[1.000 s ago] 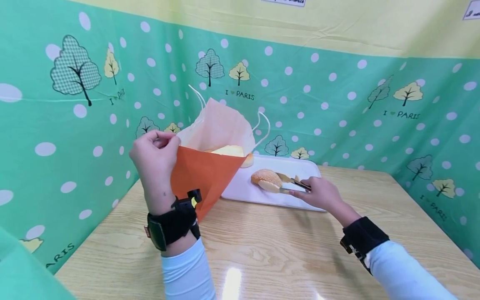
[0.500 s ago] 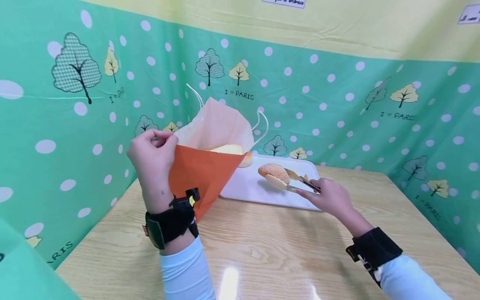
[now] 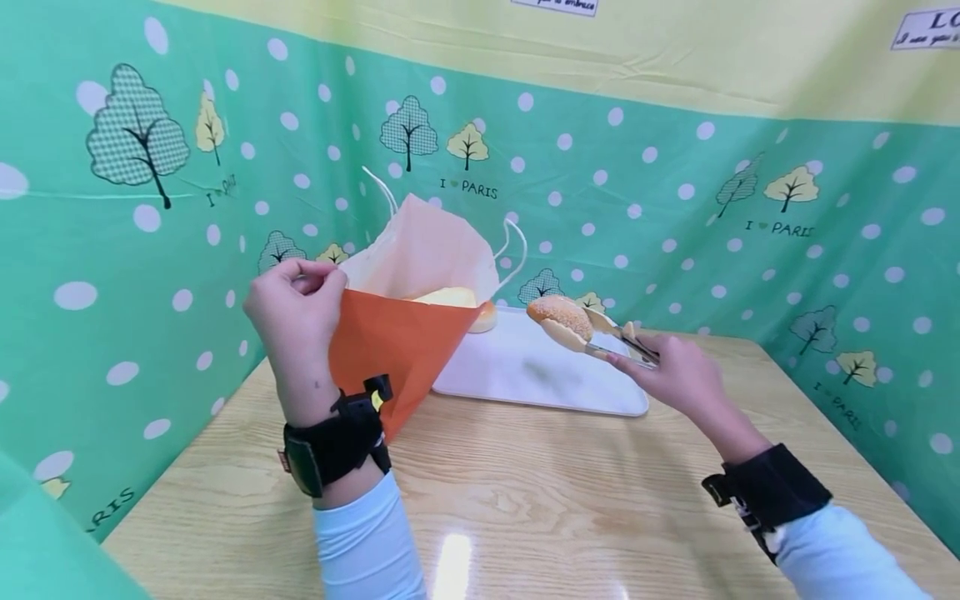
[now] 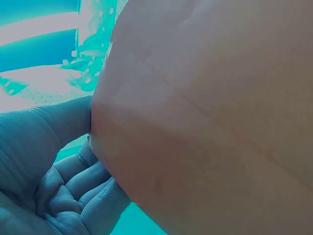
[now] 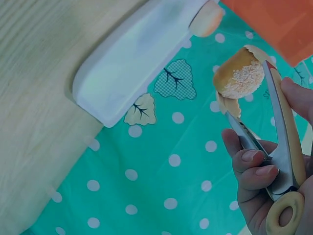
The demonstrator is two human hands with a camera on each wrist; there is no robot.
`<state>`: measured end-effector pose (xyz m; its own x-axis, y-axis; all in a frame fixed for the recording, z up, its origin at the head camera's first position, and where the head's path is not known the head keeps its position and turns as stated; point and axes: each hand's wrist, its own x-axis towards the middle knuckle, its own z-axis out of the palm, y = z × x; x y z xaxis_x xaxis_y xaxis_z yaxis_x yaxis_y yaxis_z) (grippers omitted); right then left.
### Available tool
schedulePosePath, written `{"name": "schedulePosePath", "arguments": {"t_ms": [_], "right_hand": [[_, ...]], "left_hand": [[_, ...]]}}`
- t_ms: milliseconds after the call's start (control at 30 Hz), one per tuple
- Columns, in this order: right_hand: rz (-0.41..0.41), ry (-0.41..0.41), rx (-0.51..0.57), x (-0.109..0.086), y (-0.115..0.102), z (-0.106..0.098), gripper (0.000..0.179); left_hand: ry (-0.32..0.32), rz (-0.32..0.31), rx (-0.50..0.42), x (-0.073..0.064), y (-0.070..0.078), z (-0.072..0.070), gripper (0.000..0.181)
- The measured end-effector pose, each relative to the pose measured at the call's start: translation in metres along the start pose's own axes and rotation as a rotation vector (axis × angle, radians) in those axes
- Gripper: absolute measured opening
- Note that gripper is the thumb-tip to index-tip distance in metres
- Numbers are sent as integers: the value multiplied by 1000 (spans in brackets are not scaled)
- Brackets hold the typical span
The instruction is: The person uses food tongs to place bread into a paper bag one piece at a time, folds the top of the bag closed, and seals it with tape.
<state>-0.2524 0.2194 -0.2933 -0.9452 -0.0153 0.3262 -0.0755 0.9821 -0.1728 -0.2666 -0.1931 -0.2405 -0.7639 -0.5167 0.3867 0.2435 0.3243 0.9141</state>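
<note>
My left hand (image 3: pixel 296 304) pinches the rim of an orange paper bag (image 3: pixel 397 346) between thumb and fingers; the left wrist view shows the thumb on the bag's edge (image 4: pixel 146 122). The bag leans with its mouth open, showing a pale inside and white string handles. A pale yellow bread piece (image 3: pixel 450 297) shows inside the mouth. My right hand (image 3: pixel 678 372) grips tongs (image 5: pixel 283 142) with cream tips. Between the tips is a sesame-topped bun (image 3: pixel 562 315), held up above the white tray (image 3: pixel 540 379), to the right of the bag.
A second bun (image 3: pixel 483 318) sits on the tray's left end, partly behind the bag. The wooden table (image 3: pixel 525 500) extends in front of the tray. A green dotted curtain (image 3: pixel 637 200) closes off the back and the sides.
The right hand has lifted the sesame bun off the tray with the tongs, moving it up and slightly right. My left hand still pinches the bag's rim.
</note>
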Motion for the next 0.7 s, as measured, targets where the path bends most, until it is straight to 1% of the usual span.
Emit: {"name": "schedulePosePath", "arguments": {"t_ms": [67, 167, 300, 467, 700], "right_hand": [[-22, 17, -4, 0, -1, -5, 74], [-28, 29, -18, 0, -3, -13, 75], [-16, 56, -23, -1, -8, -27, 75], [-2, 98, -50, -1, -16, -44, 75], [14, 118, -72, 0, -28, -65, 81]], "left_hand": [[-3, 0, 1, 0, 0, 0, 20], [-1, 0, 0, 1, 0, -1, 21], [8, 5, -3, 1, 0, -2, 20], [3, 10, -13, 0, 0, -2, 19], [-21, -19, -20, 1, -1, -5, 22]]}}
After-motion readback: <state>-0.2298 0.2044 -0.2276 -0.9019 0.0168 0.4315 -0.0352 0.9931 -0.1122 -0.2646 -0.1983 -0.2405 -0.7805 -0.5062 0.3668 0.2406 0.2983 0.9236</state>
